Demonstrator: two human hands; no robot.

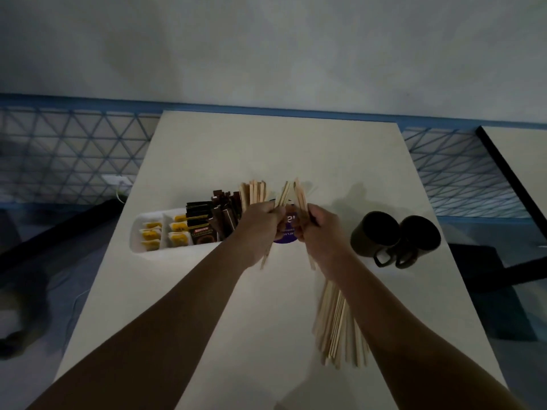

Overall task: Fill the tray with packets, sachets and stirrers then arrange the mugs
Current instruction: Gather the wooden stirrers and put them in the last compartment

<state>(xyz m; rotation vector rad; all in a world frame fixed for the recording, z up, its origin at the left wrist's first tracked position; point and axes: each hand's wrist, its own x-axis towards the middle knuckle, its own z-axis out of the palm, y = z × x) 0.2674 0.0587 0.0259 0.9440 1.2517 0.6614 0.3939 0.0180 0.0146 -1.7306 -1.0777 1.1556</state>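
left hand and right hand each clamp stirrers | tray by left table edge | mugs near right edge

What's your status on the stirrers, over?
Left hand grips a stirrer bundle, right hand a second bundle. Tray holds sachets, packets, upright stirrers. Loose stirrers on table by right forearm; purple item below hands; mugs at right.
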